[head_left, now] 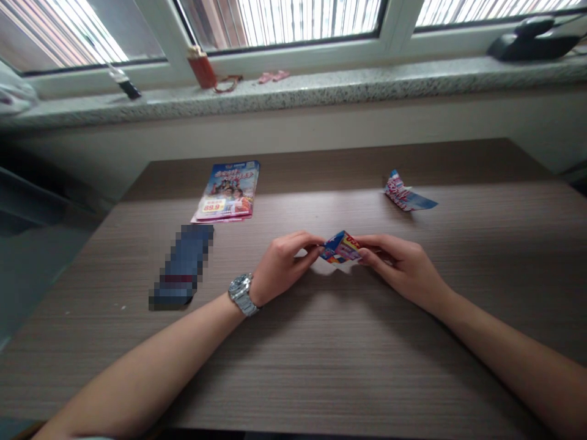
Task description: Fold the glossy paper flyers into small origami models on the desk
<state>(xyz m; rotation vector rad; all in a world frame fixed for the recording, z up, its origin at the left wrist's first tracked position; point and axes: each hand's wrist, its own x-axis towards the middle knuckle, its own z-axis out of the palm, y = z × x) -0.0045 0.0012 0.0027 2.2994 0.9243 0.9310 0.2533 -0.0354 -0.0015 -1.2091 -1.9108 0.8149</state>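
A small piece of folded printed paper [342, 247], blue, yellow and pink, is held just above the table between both hands. My left hand [290, 263] wears a silver watch [243, 293] at the wrist and pinches the paper's left corner between thumb and fingers. At the opposite corner, my right hand [398, 266] has the paper between thumb and forefinger. Beyond the right hand lies another folded paper shape [406, 194], blue with red-and-white lettering, one pointed end to the right.
A stack of printed flyers [229, 192] lies at the back left of the wooden table [293, 366]. Nearer is a blurred-out dark flat object [183, 266]. On the stone windowsill [339, 88] stand a red-brown container [202, 67] and a black device [534, 41].
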